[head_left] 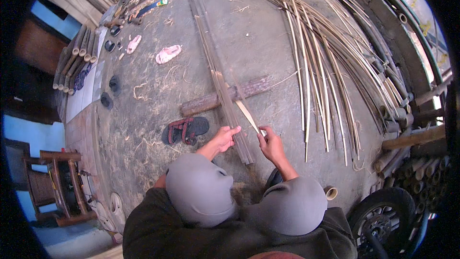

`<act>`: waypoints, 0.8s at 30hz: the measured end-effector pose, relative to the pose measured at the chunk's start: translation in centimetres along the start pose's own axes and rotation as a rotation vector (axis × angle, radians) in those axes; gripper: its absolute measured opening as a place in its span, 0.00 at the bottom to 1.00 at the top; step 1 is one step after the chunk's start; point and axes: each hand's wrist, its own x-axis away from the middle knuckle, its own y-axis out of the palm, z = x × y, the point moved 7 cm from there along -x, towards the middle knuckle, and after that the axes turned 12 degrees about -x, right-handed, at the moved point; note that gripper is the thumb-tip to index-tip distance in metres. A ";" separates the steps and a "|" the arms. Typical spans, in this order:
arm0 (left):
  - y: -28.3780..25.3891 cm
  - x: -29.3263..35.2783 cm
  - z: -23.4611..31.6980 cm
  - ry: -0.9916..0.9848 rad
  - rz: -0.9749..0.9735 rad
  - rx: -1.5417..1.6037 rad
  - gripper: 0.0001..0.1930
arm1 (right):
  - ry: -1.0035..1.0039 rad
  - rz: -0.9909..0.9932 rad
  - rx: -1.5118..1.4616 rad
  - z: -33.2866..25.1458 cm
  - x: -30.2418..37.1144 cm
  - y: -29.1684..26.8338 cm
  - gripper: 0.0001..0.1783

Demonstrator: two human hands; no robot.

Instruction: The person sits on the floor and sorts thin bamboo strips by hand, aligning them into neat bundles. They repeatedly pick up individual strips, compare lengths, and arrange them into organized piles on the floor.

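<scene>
A long, split bamboo length [223, 93] runs away from me across the floor, its near end between my knees. My left hand [226, 139] is closed around its left side near that end, thumb lying across the top. Just to the right, my right hand [271, 145] pinches the near end of a pale, flat bamboo strip [247, 114], which slants up and left toward the bamboo length. Whether a blade is also in that hand I cannot make out. Under the bamboo lies a rough log [206, 102], set crosswise.
Many thin bamboo strips [311, 33] fan out at the right. A black-and-red sandal [186, 130] lies left of my left hand; pink slippers [168, 54] are farther off. Bamboo poles [76, 57] and a chair [60, 187] stand left, a wheel [382, 220] near right.
</scene>
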 end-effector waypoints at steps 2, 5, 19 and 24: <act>0.2 -0.2 -0.2 -0.013 -0.012 -0.007 0.15 | -0.005 -0.064 0.177 1.4 0.3 -0.2 0.14; 1.2 -0.7 0.1 -0.008 -0.064 0.000 0.15 | -0.015 0.054 0.199 3.5 0.1 -2.4 0.12; 3.9 -1.3 1.3 -0.013 -0.108 -0.017 0.13 | -0.075 0.562 0.165 4.3 2.1 -20.3 0.11; 3.3 -0.4 1.3 -0.016 -0.098 -0.030 0.12 | 0.024 0.601 0.229 7.5 1.8 -18.8 0.11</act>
